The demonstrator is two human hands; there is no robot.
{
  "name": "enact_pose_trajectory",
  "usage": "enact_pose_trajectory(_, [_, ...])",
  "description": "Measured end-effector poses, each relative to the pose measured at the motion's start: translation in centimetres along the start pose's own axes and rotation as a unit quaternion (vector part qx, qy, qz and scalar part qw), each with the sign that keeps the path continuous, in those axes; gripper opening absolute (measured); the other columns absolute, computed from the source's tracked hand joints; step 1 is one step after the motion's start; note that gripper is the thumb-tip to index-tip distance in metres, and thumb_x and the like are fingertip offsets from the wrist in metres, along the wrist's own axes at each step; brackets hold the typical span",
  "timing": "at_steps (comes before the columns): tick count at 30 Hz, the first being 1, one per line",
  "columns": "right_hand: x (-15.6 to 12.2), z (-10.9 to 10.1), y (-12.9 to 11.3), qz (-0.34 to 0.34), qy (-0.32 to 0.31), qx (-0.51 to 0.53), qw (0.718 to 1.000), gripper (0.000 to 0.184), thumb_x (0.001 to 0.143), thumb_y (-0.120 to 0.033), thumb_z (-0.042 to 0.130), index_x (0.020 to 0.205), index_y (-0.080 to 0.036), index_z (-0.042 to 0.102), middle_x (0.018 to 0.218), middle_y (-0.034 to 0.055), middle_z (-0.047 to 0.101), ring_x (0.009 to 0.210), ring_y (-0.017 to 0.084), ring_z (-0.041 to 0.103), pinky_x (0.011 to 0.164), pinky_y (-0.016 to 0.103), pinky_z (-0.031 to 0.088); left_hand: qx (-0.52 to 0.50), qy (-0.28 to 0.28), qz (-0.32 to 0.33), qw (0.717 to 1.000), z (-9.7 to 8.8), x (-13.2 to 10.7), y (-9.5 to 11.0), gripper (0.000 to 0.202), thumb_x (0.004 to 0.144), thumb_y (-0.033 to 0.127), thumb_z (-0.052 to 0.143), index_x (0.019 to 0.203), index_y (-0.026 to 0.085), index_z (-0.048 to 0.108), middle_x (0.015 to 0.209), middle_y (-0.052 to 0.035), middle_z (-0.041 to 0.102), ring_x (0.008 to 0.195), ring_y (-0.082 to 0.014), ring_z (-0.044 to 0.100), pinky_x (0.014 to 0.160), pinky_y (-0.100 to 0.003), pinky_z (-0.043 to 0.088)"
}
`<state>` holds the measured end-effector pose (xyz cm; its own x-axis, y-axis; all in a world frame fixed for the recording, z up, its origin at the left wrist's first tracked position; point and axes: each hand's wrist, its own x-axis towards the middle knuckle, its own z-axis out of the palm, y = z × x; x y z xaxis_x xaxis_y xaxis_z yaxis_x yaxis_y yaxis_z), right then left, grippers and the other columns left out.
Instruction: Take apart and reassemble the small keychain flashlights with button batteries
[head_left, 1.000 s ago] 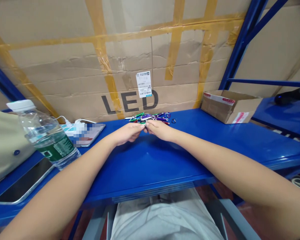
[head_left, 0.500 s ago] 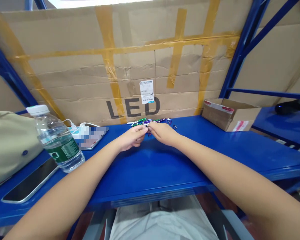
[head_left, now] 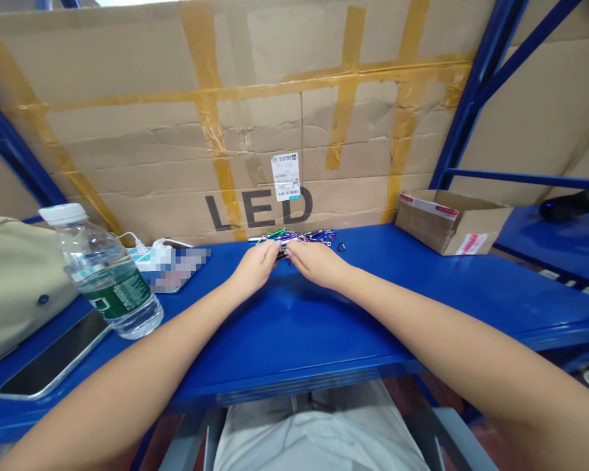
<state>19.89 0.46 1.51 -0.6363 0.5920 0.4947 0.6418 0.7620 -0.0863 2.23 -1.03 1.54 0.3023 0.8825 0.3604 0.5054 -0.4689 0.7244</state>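
Observation:
My left hand (head_left: 255, 268) and my right hand (head_left: 317, 261) meet above the middle of the blue shelf. Both have curled fingers and pinch toward each other. Between the fingertips shows a small dark, shiny piece (head_left: 281, 252); its kind is too small and too covered to make out. Just behind the hands lies a pile of shiny coloured metal pieces (head_left: 319, 236), green, purple and silver, some slim like rods and some looped like clips. My fingers hide part of this pile. One small dark looped clip (head_left: 341, 247) lies apart, right of the pile.
A water bottle (head_left: 110, 281) and a phone (head_left: 53, 356) stand at the left, near a beige bag (head_left: 19, 281). Behind them are a white charger (head_left: 150, 257) and a partly blurred flat thing. An open cardboard box (head_left: 446, 222) sits at right. Large taped cardboard (head_left: 152, 150) forms the back.
My left hand has turned so that its back faces up more, its fingers now tucked close to the right hand. The right hand stays nearly in place. The view has shifted slightly.

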Motion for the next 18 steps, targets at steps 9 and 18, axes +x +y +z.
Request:
enact_pose_trajectory(9, [0.6,1.2,-1.5,0.208,-0.081,0.429,0.875,0.025,0.093,-0.024,0.024,0.07,-0.022,0.035,0.049,-0.0071,0.032,0.041,0.01,0.03,0.046,0.024,0.032,0.358,0.034,0.137,0.923,-0.4,-0.2,-0.1,0.025,0.094,0.033,0.037,0.077,0.019,0.049,0.075,-0.0076,0.059,0.075,-0.021,0.057,0.068,-0.029,0.039])
enact_pose_trajectory(18, [0.2,-0.7,-0.1,0.011,-0.005,0.181,0.983,0.032,0.093,-0.036,0.037,0.067,-0.019,0.046,0.068,0.0026,0.054,0.067,0.015,0.048,0.067,0.028,0.037,0.166,0.022,0.113,0.979,-0.3,0.2,-0.2,0.036,0.097,0.035,0.026,0.072,0.019,0.044,0.063,0.0,0.052,0.061,-0.0141,0.051,0.059,-0.025,0.04])
